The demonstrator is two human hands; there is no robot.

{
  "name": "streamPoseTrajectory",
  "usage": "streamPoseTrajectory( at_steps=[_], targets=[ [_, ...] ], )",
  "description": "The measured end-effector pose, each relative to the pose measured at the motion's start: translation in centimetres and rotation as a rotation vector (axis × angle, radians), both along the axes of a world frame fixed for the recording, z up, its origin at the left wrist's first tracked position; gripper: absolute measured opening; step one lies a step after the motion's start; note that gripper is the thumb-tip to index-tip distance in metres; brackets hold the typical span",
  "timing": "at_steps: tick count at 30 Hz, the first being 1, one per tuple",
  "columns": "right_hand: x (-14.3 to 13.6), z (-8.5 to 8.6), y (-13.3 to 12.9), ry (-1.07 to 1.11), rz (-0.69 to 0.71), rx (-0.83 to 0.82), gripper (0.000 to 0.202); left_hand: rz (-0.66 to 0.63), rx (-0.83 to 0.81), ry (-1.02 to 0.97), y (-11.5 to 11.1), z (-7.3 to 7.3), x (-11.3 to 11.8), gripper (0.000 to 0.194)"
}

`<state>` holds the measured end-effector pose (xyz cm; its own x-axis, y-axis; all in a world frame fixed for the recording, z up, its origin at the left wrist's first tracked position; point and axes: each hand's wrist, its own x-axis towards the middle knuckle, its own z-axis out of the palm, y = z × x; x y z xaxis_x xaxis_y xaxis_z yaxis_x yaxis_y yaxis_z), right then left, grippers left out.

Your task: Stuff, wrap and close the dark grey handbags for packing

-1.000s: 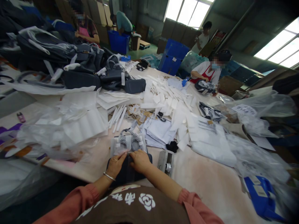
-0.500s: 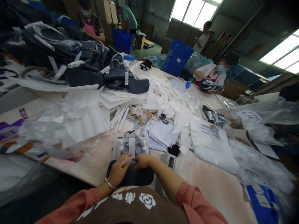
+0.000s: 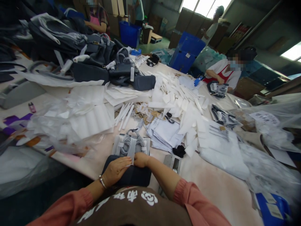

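A dark navy bag [image 3: 138, 176] lies at the table's near edge, close to my body. Its bundled grey straps [image 3: 127, 145] rest on the far side, over pale wrapping. A translucent white strip [image 3: 132, 150] runs across the straps toward me. Lying over the bag from the left, my left hand [image 3: 117, 171] has its fingers stretched out flat, with the tips on the strip's near end. From the right, my right hand [image 3: 141, 160] has its fingers curled in at the strip's edge; its fingertips are partly hidden.
White foam pieces [image 3: 174, 91] are heaped mid-table, beside white rolled tubes [image 3: 125, 114] and folded pale sheets [image 3: 164, 133]. A tape dispenser [image 3: 172, 162] stands right of the bag. Dark bags [image 3: 91, 73] pile up at the far left. Across the table a co-worker [image 3: 225, 73] handles another bag.
My left hand has flattened and lowered over the bag at the strip's near end. My right hand's fingers have drawn in at the strip. The view has shifted slightly.
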<state>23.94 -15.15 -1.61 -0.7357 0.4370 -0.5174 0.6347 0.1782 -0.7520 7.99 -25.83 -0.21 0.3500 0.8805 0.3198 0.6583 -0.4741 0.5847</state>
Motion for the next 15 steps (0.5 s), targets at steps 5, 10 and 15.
streamPoseTrajectory(
  at_steps=[5, 10, 15],
  targets=[
    [0.6, 0.1, -0.8, -0.137, 0.080, 0.146, 0.019, 0.037, -0.023, -0.030, -1.1, -1.0, 0.1, 0.028],
    [0.7, 0.1, -1.4, -0.160, 0.062, 0.220, 0.030, 0.083, -0.101, -0.109, -1.3, -1.5, 0.2, 0.027],
    [0.5, 0.5, -2.0, -0.157, -0.002, 0.208, 0.028, 0.279, -0.235, -0.289, -1.3, -0.2, 1.2, 0.025]
  ],
)
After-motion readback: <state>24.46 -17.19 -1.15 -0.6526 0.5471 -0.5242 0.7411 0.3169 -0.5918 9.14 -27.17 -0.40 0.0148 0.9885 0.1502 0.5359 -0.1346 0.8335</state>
